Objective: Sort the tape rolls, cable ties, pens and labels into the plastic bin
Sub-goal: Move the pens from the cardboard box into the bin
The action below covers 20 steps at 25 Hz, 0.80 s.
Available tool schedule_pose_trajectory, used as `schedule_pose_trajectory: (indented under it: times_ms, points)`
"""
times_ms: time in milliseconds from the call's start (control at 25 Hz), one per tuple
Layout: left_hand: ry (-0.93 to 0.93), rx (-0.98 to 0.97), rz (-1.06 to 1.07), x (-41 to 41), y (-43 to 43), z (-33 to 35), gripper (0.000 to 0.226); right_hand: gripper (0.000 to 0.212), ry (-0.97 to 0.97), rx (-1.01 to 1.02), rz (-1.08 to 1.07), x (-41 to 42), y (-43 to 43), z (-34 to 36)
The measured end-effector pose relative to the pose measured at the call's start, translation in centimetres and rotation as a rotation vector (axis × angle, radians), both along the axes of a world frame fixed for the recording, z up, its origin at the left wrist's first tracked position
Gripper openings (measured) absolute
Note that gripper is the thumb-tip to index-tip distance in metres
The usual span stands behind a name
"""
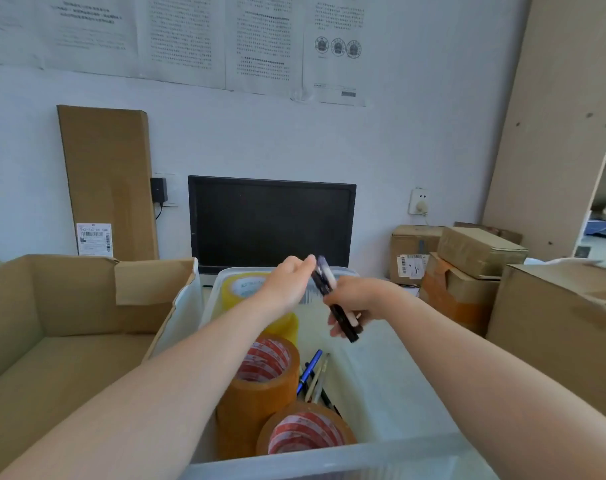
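Pens (325, 279) clamped in our right hand (360, 296) (left hand (287, 278) grip unclear) may miss the plastic bin (329, 459) if dropped.

Nothing legible on blurred wall sheets (263, 39), box labels (94, 239), tape print (265, 358).

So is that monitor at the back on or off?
It looks off: the monitor shows an evenly black screen, no picture or glow. Merely asleep? Cannot tell.
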State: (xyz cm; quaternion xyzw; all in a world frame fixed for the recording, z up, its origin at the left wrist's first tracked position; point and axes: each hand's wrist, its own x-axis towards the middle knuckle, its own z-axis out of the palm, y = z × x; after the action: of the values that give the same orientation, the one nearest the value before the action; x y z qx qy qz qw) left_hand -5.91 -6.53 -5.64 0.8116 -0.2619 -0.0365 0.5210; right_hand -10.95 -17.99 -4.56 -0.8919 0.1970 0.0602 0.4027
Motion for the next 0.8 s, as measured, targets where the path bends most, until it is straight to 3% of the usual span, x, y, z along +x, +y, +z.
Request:
schedule_pose_trajectory:
  times_ms: [200,280,400,520,800]
  points:
    - [-0.082,0.179,-0.027,-0.8,0.2,-0.1,0.034,0.029,0.287,-0.033,0.003,0.4,0.3,-2.2]
    - [-0.092,0.207,-0.034,-0.9,0.2,-0.1,0.035,0.023,0.355,-0.116,0.047,0.6,0.1,-2.9]
    - [-0.074,0.234,-0.053,-0.9,0.5,-0.1,0.035,0.018,0.296,-0.22,0.031,0.7,-0.1,-3.3]
    - [-0.065,0.246,-0.057,-1.0,0.7,-0.1,0.034,0.055,0.323,-0.114,0.026,0.7,0.5,-3.4]
    - [-0.066,0.311,-0.073,-1.1,1.4,1.5,0.02,0.046,0.047,-0.151,0.047,0.0,1.4,0.6]
